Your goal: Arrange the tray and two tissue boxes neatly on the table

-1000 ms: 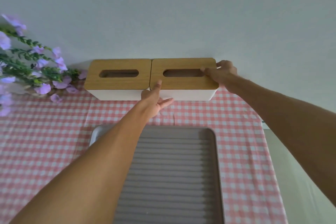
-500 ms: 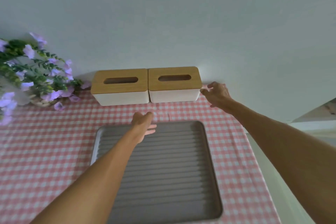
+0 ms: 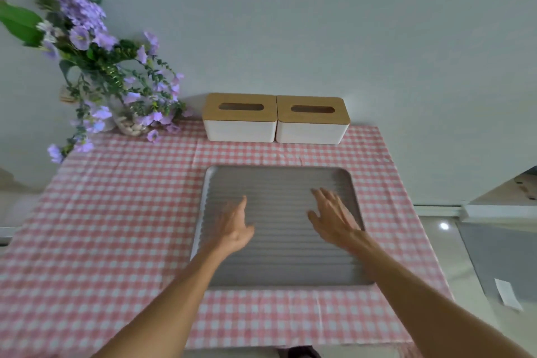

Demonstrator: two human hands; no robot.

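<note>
From the head camera, a grey ribbed tray [image 3: 279, 180] lies flat on the counter [image 3: 116, 212], which is covered by a pink-and-white checked cloth [image 3: 87, 241]. The left hand [image 3: 234, 227] is over the tray's left part, fingers loosely spread and empty, thumb pointing up toward the wall. The right hand [image 3: 334, 216] is over the tray's right part near its rim, fingers likewise spread and holding nothing; whether either palm touches the tray surface I cannot tell. Beyond the tray, against the pale wall [image 3: 319, 23], stand two tissue boxes with white bodies and wooden slotted lids: the left tissue box [image 3: 239, 122] and the right tissue box [image 3: 312, 125], side by side and touching or nearly so. A vase of purple flowers [image 3: 116, 90] stands at the counter's far left corner.
</note>
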